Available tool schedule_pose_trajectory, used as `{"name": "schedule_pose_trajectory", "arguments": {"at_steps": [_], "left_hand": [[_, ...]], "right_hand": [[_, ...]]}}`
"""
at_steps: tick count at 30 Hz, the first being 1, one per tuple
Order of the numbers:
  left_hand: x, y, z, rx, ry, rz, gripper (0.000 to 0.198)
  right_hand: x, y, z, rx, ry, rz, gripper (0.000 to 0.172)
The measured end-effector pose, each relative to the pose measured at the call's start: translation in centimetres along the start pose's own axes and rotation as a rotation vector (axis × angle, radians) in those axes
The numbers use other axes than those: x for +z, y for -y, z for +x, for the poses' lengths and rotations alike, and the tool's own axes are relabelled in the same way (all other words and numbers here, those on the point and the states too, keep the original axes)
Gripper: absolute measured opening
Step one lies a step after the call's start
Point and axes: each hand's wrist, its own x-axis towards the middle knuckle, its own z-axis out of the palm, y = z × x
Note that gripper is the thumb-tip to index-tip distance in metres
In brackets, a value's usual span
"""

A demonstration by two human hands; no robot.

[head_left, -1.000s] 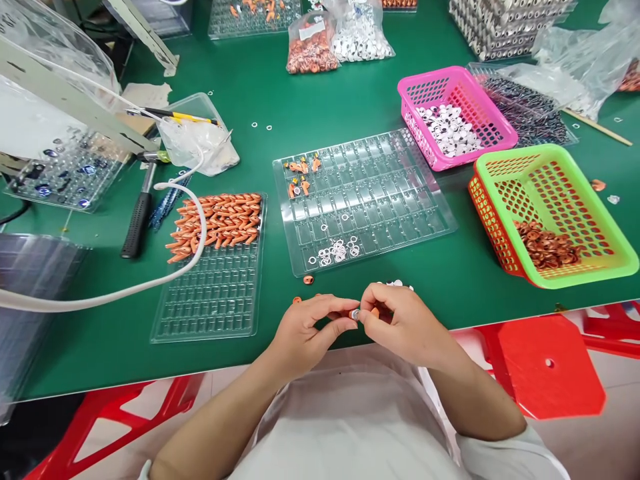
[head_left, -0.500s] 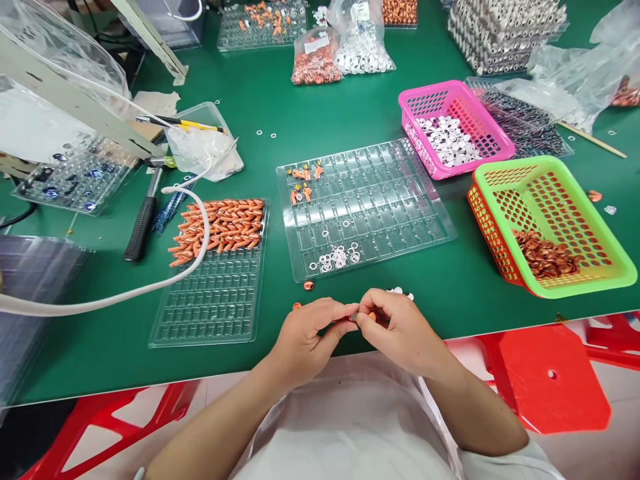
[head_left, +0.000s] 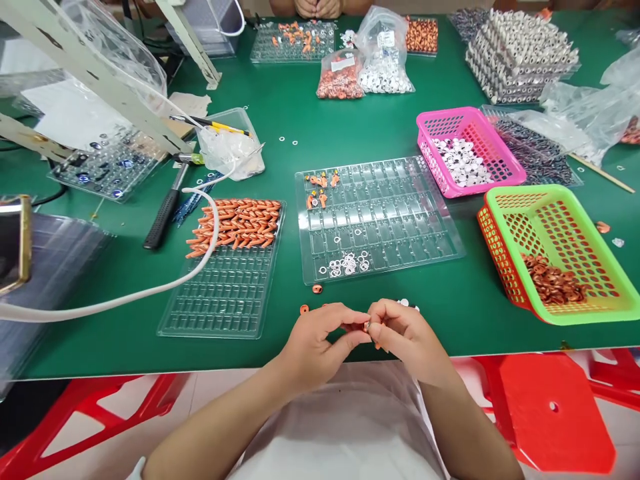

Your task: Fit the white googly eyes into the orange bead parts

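Note:
Near the table's front edge, my left hand (head_left: 320, 343) and my right hand (head_left: 406, 337) meet, fingertips pinched around a small orange part (head_left: 377, 345) with something shiny on it; the fingers hide most of it. Just beyond lie a few loose orange pieces (head_left: 317, 289) and white-and-black discs (head_left: 406, 303), partly behind my hands. Farther forward is a clear compartment tray (head_left: 385, 207) with several small orange assemblies (head_left: 323, 180) in its far left corner. A heap of white rings (head_left: 349, 263) rests at its near left.
Left are a tray (head_left: 220, 293) with rows of orange parts (head_left: 240, 223), a hammer (head_left: 165, 217) and a white hose (head_left: 200, 267). Right stand a pink basket (head_left: 500, 140) of white discs and a green basket (head_left: 590, 220) of copper-coloured pieces. Another person's hands (head_left: 319, 8) show at the far edge.
The view has tilted up slightly, bringing another person's hands and a phone-like object at left into sight. My hands stay together on the small part, with slight finger movement.

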Motion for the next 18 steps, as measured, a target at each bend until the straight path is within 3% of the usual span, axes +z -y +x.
{"name": "schedule_pose_trajectory", "arguments": {"at_steps": [3, 8, 13, 18], "left_hand": [[0.0, -0.3, 0.0, 0.152, -0.010, 0.054, 0.025], [0.3, -0.8, -0.1, 0.252, 0.000, 0.125, 0.030], [0.5, -1.2, -0.1, 0.273, -0.015, 0.080, 0.028], [0.5, -1.2, -0.3, 0.227, 0.010, 0.088, 0.022]], "right_hand": [[-0.4, -0.8, 0.1, -0.055, 0.085, 0.139, 0.021], [-0.6, -1.8, 0.4, -0.149, 0.190, 0.320, 0.017], [-0.6, -2.1, 0.4, -0.165, 0.236, 0.397, 0.013], [-0.4, -2.2, 0.3, -0.163, 0.203, 0.391, 0.015]]}}
